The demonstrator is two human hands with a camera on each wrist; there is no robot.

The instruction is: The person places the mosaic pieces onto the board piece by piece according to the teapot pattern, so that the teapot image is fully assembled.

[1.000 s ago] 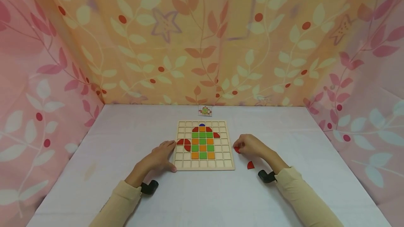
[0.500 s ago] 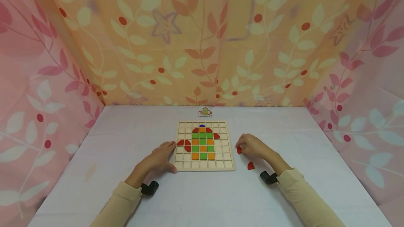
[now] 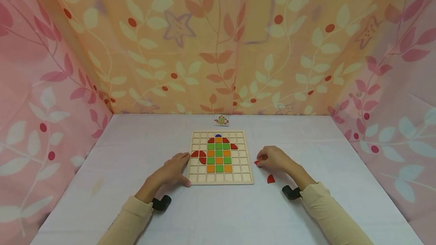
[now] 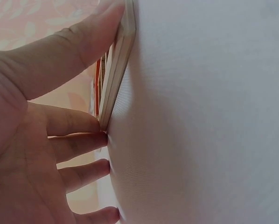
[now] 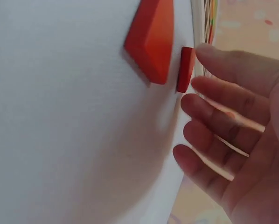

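A wooden grid board (image 3: pixel 201 177) lies mid-table, its cells partly filled with green and orange squares, red quarter-circles and a blue half-circle. My left hand (image 3: pixel 175 168) rests at its left edge: spread fingers along the side, thumb at the near corner. In the left wrist view, the thumb (image 4: pixel 83 42) touches the board's edge. Right of the board, my right hand (image 3: pixel 272 158) pinches a red quarter-circle piece (image 3: pixel 257 163) on the table by thumb and index finger; the hand partly hides it from above. A second red quarter-circle piece (image 3: pixel 270 179) lies loose closer to me.
Beyond the board lies a small picture card (image 3: pixel 221 120) with a coloured grid pattern. A white cloth covers the table (image 3: pixel 211 214). Patterned curtains (image 3: pixel 218 48) close off the back and both sides. Black wrist cameras (image 3: pixel 161 202) sit below both hands.
The red quarter-circle under my right hand has turned between the fingers and shifted slightly away from the board. My right hand moved a little rightward. The left hand and board have stayed put.
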